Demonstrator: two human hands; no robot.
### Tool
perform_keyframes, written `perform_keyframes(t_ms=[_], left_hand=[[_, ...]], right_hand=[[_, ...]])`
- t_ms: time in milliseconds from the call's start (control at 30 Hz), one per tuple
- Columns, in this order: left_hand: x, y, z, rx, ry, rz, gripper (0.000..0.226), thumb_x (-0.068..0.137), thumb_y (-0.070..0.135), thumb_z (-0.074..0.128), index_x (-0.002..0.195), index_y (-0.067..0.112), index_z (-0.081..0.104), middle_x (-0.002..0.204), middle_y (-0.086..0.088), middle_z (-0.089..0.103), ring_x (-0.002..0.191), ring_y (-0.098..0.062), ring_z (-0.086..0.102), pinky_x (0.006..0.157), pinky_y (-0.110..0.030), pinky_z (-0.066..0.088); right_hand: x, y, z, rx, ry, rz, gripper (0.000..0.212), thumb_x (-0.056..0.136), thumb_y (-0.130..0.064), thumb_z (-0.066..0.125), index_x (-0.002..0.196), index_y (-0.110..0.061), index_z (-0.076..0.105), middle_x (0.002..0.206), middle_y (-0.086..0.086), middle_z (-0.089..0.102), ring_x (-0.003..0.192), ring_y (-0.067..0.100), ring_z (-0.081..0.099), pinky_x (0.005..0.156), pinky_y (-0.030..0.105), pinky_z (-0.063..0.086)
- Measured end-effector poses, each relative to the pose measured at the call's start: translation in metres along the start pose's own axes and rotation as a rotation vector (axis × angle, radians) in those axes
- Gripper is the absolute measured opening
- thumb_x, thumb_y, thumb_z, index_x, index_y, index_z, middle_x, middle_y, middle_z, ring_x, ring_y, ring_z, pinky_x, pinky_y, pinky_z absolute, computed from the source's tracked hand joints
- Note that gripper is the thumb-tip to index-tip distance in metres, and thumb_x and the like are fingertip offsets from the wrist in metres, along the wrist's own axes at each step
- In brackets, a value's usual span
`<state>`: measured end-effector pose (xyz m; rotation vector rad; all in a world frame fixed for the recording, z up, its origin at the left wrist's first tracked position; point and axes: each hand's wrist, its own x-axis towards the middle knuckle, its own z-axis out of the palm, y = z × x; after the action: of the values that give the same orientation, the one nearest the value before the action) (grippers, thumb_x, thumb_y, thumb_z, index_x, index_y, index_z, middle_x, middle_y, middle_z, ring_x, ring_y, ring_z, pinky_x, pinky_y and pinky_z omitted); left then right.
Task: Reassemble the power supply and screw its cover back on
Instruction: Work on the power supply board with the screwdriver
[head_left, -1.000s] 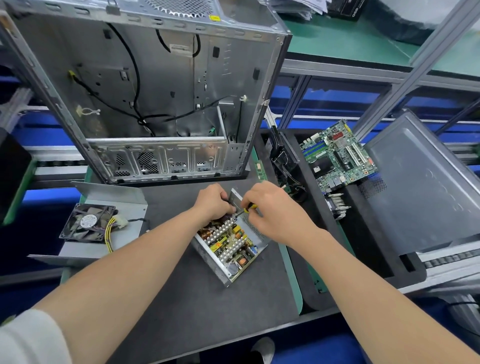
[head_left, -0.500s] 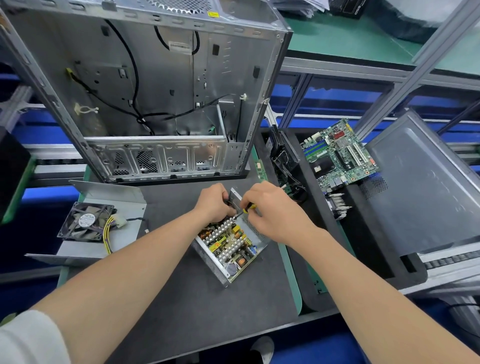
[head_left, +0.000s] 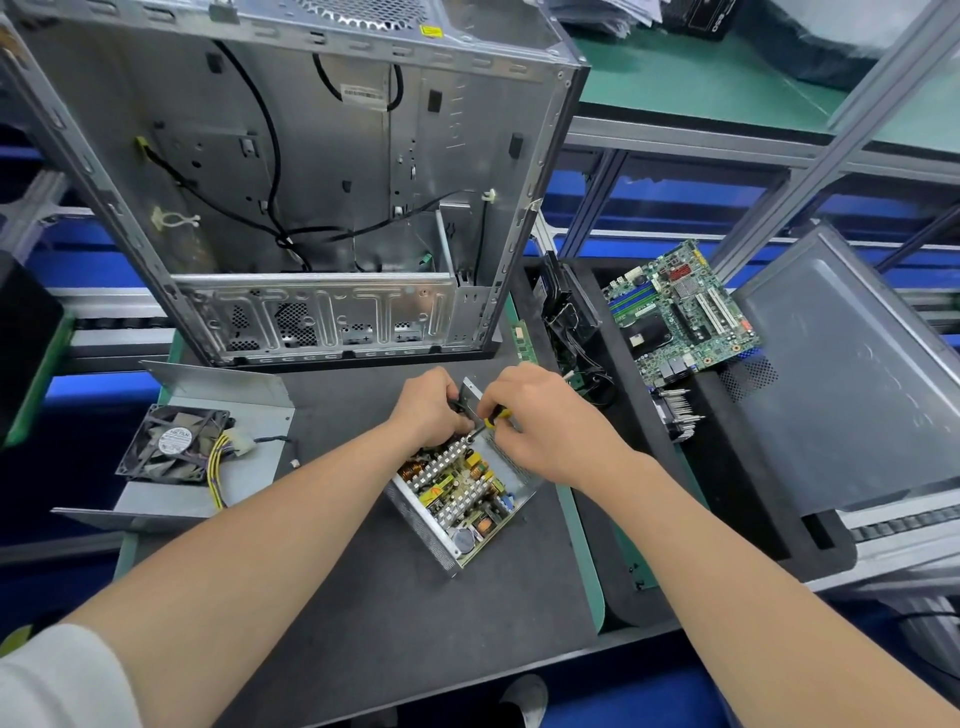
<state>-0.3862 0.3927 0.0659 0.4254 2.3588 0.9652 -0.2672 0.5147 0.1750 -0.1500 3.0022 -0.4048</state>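
The open power supply (head_left: 457, 499) lies tilted on the dark mat, its circuit board with coils and heat sinks exposed. My left hand (head_left: 428, 405) grips the far end of its metal housing. My right hand (head_left: 540, 415) holds a screwdriver with a yellow and black handle (head_left: 496, 414), its tip pointing down into the far end of the board. The power supply's cover (head_left: 208, 415), a bent grey sheet with a black fan (head_left: 174, 441) and yellow wires, lies to the left on the mat.
An empty computer case (head_left: 291, 182) stands behind the work spot. A green motherboard (head_left: 680, 306) rests on a black tray at the right, beside a grey side panel (head_left: 852, 374). A memory stick (head_left: 523, 340) lies at the mat's far right edge.
Both hands stay on the far end of the power supply; my right hand has shifted slightly on the screwdriver. Nothing else has moved.
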Motion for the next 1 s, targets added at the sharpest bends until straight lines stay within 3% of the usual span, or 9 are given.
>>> perform_keyframes(t_ms=[467,667,1000], left_hand=[[0.0003,-0.0008,0.0003,-0.008,0.016,0.013,0.044,0.074,0.020,0.092,0.089,0.018,0.051,0.099,-0.005,0.066,0.083,-0.020,0.058,0.057,-0.027,0.036],[0.0000,-0.0011,0.0008,-0.015,0.018,0.005,0.047,0.074,0.019,0.092,0.083,0.021,0.047,0.092,-0.002,0.061,0.071,-0.013,0.049,0.055,-0.028,0.033],[0.0005,-0.0016,0.0007,-0.020,0.014,0.004,0.047,0.072,0.018,0.093,0.085,0.020,0.048,0.090,-0.001,0.060,0.069,-0.012,0.049,0.055,-0.028,0.034]], right_hand=[[0.0004,0.0022,-0.0046,0.004,-0.001,-0.006,0.027,0.091,-0.003,0.056,0.110,-0.012,0.073,0.105,0.004,0.064,0.109,0.022,0.052,0.092,0.043,0.048],[0.0013,0.0008,-0.0044,0.001,-0.001,-0.011,0.027,0.092,-0.003,0.056,0.112,-0.012,0.072,0.107,0.005,0.064,0.109,0.021,0.051,0.093,0.040,0.047],[0.0025,-0.0003,-0.0021,-0.017,-0.018,-0.028,0.027,0.093,-0.004,0.056,0.113,-0.012,0.072,0.107,0.003,0.063,0.109,0.020,0.050,0.092,0.041,0.048]])
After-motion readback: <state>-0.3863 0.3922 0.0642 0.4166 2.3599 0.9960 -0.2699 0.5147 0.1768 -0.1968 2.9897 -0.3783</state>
